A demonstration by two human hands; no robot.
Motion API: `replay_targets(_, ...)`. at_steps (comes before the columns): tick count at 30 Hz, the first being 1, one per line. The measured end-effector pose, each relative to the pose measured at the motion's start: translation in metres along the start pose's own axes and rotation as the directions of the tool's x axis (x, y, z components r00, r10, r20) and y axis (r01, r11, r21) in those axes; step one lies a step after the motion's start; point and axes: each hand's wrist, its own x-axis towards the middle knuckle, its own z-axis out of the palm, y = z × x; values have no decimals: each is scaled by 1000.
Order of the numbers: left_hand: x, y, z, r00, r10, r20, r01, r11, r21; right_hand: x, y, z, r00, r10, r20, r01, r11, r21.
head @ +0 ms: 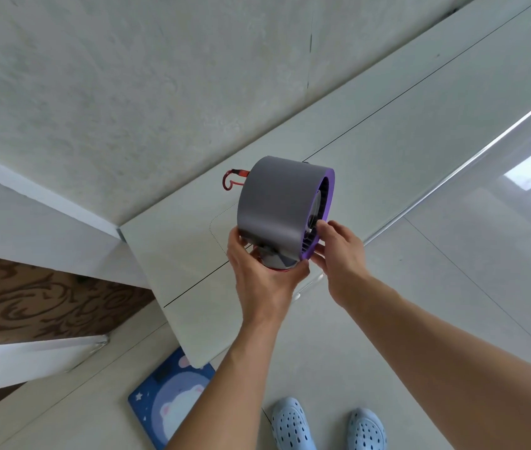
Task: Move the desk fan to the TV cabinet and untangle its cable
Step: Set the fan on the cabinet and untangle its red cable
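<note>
- desk fan (274, 203) held over the near edge of the TV cabinet (176, 251); cannot tell whether its base (278, 260) touches the top
- left hand (259, 277) curled round the base from below, gripping it; right hand (339, 258) pinches the purple front rim, thumb by the grille
- red cable (229, 182) sticks out behind the drum in a loose hook; a sliver of red shows under the base, so some may be wound there; the rest is hidden
- risk: set down this near the edge, the fan could tip off onto the floor tiles (339, 368); top-heavy drum on a small foot
- risk: cable trapped beneath the base leaves it rocking; tugging the loop one-handed could drag the fan or tighten the tangle
- risk: right fingertips close to the grille slats; a slip there loosens the hold
</note>
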Motion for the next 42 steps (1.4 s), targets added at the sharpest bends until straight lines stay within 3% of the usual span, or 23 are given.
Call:
replay_targets(13,7,1,7,997,73,-24,-70,992,106,8,-3,3,1000,-17,10,17,1000,-1)
replay_targets(22,5,15,-6,1000,25,17,-27,994,108,4,13,-4,991,137,-6,-137,991,-6)
replay_targets(30,21,54,-20,982,169,90,-186,950,251,-9,38,8,974,226,15,-226,969,96)
replay_targets(42,28,57,-16,982,158,100,-186,879,439,-19,61,20,983,181,-11,-181,981,-73)
